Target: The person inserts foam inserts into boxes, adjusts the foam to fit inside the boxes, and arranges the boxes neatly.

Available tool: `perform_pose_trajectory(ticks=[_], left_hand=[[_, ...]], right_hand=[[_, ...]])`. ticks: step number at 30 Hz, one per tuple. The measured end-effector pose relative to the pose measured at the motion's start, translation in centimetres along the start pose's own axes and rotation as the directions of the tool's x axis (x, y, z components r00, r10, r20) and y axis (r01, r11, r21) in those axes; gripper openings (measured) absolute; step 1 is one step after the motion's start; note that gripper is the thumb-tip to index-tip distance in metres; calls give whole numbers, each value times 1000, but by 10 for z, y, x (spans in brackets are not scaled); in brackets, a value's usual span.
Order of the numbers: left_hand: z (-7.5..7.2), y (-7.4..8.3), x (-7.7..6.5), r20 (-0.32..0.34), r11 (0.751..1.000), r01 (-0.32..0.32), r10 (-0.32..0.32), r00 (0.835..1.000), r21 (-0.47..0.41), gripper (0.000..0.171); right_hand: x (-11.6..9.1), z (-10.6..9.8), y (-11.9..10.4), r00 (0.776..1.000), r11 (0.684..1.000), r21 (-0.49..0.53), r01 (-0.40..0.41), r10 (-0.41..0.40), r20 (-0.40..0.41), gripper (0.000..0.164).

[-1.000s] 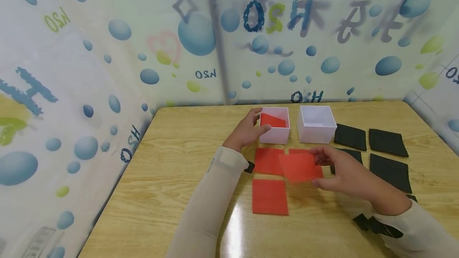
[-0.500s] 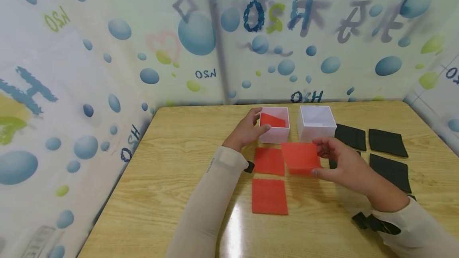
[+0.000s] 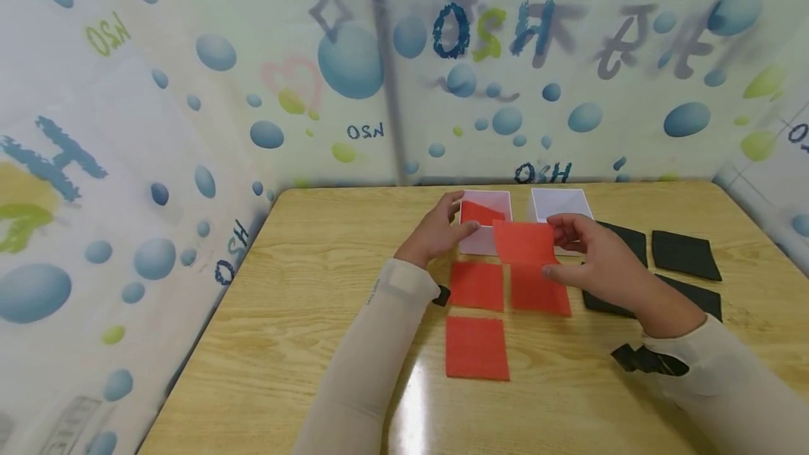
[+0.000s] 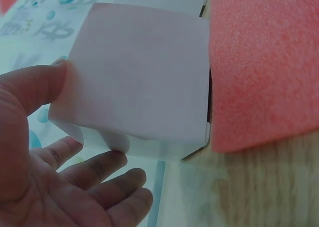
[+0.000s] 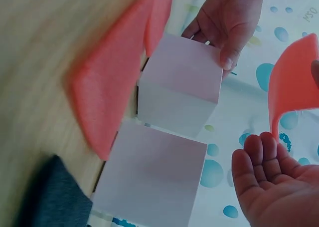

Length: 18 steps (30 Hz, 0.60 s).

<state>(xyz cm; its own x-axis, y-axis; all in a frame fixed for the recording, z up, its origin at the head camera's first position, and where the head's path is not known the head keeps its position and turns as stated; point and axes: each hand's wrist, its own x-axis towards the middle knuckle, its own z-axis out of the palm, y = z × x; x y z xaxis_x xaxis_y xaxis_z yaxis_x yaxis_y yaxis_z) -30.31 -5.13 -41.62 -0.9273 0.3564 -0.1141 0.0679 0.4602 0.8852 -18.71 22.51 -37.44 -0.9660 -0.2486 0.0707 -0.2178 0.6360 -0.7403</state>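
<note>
My left hand grips the left white box, thumb at its front rim and fingers along its left side. Inside that box lies red sheet material. Raised off the table, a thin square red foam sheet is pinched along its right edge by my right hand, just in front of the boxes; in the right wrist view this sheet bends. Below it on the table are more red squares: one at right, one at left and one nearer me.
A second white box stands right of the first, partly hidden by my right hand. Several black squares lie on the table's right side, some covered by my right hand and arm. A patterned curtain rises behind the table.
My right hand has carried the red foam sheet up and away from me, toward the boxes, uncovering the red square beneath. The left hand stays on the box.
</note>
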Motion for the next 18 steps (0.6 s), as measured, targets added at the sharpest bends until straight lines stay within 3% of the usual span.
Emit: perform_pose_trajectory(ticks=[8,18], left_hand=[[0,-1,1,9,1000,14,-14,1000,18,76],[-2,0,3,10,1000,9,-9,1000,7,75]], right_hand=[[29,-2,-8,1000,999,38,-19,19,2,81],[65,-1,-24,999,994,-99,-49,50,3,79]])
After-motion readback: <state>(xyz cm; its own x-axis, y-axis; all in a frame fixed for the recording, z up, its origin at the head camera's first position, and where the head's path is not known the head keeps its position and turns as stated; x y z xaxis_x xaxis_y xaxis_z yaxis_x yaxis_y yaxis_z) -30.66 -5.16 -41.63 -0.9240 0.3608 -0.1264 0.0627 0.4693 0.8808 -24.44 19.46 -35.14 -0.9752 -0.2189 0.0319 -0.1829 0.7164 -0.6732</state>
